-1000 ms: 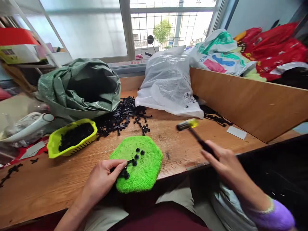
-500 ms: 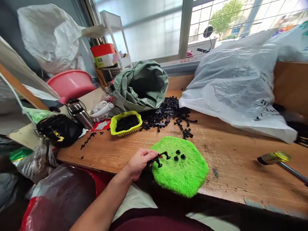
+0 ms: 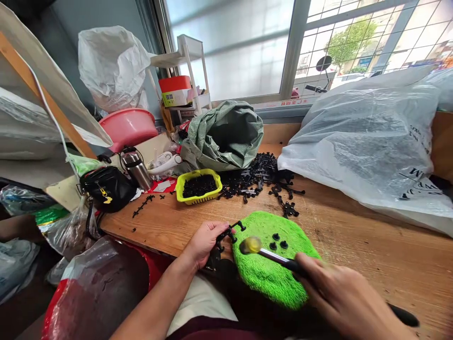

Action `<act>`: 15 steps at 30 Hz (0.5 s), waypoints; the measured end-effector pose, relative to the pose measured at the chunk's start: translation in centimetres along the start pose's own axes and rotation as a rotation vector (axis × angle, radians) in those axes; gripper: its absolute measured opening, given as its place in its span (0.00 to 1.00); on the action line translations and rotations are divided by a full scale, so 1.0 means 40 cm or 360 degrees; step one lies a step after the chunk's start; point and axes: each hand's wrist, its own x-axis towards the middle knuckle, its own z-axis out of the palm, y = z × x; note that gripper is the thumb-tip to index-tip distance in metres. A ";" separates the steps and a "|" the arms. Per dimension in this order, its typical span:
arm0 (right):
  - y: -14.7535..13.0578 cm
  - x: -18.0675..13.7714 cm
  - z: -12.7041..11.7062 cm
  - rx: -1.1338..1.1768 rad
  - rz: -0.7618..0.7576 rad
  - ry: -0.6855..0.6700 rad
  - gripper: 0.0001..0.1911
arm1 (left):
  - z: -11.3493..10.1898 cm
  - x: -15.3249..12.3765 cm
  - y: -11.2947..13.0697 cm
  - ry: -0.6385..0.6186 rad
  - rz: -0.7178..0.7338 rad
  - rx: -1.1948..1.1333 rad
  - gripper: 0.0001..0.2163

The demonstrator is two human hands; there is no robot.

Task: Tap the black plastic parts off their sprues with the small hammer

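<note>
My left hand (image 3: 205,243) is closed around a black plastic branched part (image 3: 231,231), its knobbed arms sticking out over the left edge of a fuzzy green pad (image 3: 267,278). In my right hand (image 3: 341,290) is a small mallet (image 3: 278,257) with a metal shaft, a black grip and a black-and-yellow head. The mallet's head, slightly blurred, is above the pad just right of the black part; I cannot tell whether they touch. Three small black plastic pieces (image 3: 276,236) rest on the pad, beyond the mallet's shaft.
Behind the pad, a heap of black plastic parts (image 3: 264,172) spills from a green woven sack (image 3: 201,141). A yellow basket (image 3: 180,196) holds more black bits. A big white plastic bag (image 3: 361,156) covers the back right. Left stand a steel flask (image 3: 136,170) and a black pouch (image 3: 106,184).
The mallet has swung in from the right side to above the green pad, and my right hand has come into view on it. My left hand keeps its hold. The view has turned slightly left.
</note>
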 end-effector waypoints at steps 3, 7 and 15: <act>-0.037 0.072 0.023 -0.0065 0.0017 -0.0045 0.08 | -0.027 0.012 -0.009 0.0046 0.0003 -0.0021 0.23; -0.042 0.088 0.046 -0.0056 0.0075 -0.0104 0.09 | -0.048 0.020 -0.010 0.0102 -0.0023 -0.0045 0.21; -0.011 0.010 0.020 -0.0051 0.0280 -0.0058 0.13 | -0.059 0.027 -0.004 0.0068 -0.0060 -0.0137 0.18</act>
